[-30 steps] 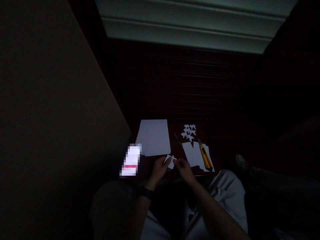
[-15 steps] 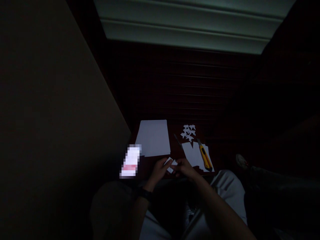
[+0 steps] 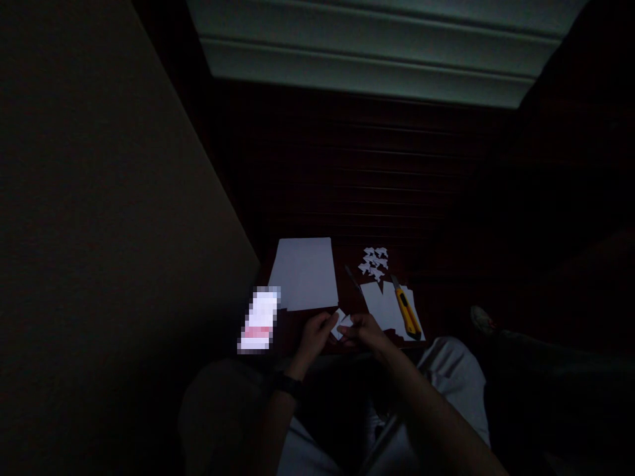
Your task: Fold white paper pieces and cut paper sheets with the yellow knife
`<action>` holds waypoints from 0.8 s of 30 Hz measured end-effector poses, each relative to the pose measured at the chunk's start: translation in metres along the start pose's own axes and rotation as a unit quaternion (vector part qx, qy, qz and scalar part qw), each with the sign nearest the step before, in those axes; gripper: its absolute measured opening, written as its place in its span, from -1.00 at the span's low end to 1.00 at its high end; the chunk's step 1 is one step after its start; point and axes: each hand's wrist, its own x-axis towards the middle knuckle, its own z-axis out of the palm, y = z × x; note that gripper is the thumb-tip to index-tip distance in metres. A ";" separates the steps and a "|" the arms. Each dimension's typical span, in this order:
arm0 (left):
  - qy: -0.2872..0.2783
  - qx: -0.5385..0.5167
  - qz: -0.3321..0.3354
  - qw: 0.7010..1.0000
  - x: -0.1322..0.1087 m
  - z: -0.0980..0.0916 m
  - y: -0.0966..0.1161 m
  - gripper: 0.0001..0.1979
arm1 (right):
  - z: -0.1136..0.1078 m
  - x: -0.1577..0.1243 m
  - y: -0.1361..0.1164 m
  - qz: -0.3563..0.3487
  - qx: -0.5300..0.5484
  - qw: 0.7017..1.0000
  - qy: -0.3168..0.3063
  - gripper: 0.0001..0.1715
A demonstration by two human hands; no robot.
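A small folded piece of white paper is held between my two hands near the front edge of the dark table. My left hand pinches its left side, thumb on top. On the other side, my right hand grips the right part with thumb and bent fingers. The exact folds are hard to make out in the dim light. Beyond my right hand lie white paper sheets with cut edges, and a yellow utility knife rests on them.
A stack of white paper lies at the table's back left. Several small folded paper shapes sit at the back right, near a thin pen-like object. At left glows a pixelated screen. Another person's shoe shows at right.
My left thumb has drawn back a little toward the left edge of the folded paper, leaving more of its surface showing. Both hands stay in nearly the same place.
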 end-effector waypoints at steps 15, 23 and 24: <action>0.002 -0.014 -0.007 1.000 -0.003 0.003 0.008 -0.54 | 0.004 0.008 0.011 -0.069 0.007 0.996 0.062 -0.52; -0.027 -0.008 -0.024 0.999 -0.007 0.000 0.012 -0.57 | 0.004 0.010 0.021 -0.081 -0.003 0.989 0.123 -0.57; -0.037 0.000 -0.010 0.999 -0.008 0.000 0.014 -0.60 | 0.004 0.010 0.021 -0.076 0.003 0.989 0.128 -0.56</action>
